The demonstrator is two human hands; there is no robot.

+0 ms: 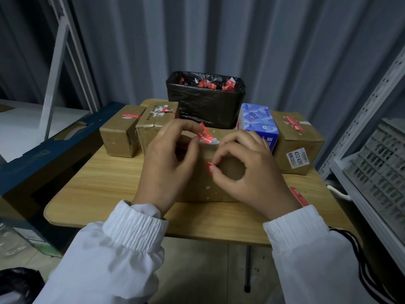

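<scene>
A brown cardboard box (pixel 210 183) lies in the middle of the small wooden table (pixel 105 185), partly hidden by both hands. My left hand (pixel 168 165) pinches a peeled strip of red tape (pixel 205 134) that curls up from the box's top edge. My right hand (pixel 247 172) pinches a small scrap of red tape (pixel 210 166) against the box's front face between thumb and forefinger. White shreds of tape backing cling to the box's top edge and front.
A bin lined with a black bag (pixel 206 102) holds crumpled red tape scraps at the table's back. Two taped boxes (pixel 122 132) (pixel 155 121) stand at left, a blue tissue pack (pixel 260 123) and a labelled box (pixel 295 143) at right. Metal shelving (pixel 372 150) flanks the right side.
</scene>
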